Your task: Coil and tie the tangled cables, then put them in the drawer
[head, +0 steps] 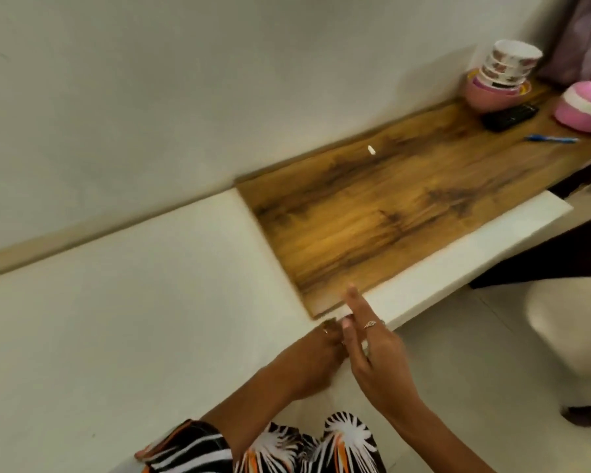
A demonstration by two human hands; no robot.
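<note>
I am looking down at my right hand (377,349), which is reaching with its fingers straight and holding nothing, the fingertips lying against the near-left corner of the table (423,264) where the white front edge (458,254) is meeting the wood top. My left hand (316,356) is sitting just beside it, touching that same corner; its fingers are bending over the edge, but the blur is hiding whether they are gripping anything, so I cannot tell. No cables are showing anywhere, neither in my hands nor on the table, and I cannot make out a drawer as such; the white front edge may be its face, and I am judging that the cables may be lying inside already and the hands are finishing a closing push, though nothing here is confirming that. How the cables are looking, coiled or tied, is therefore staying unknown. Further out, at the far right corner, stacked bowls (502,76), a black remote (510,116), a blue pen (551,139) and a pink-and-white container (584,109) are standing, with a small white scrap (474,150) lying near the far edge.
</note>
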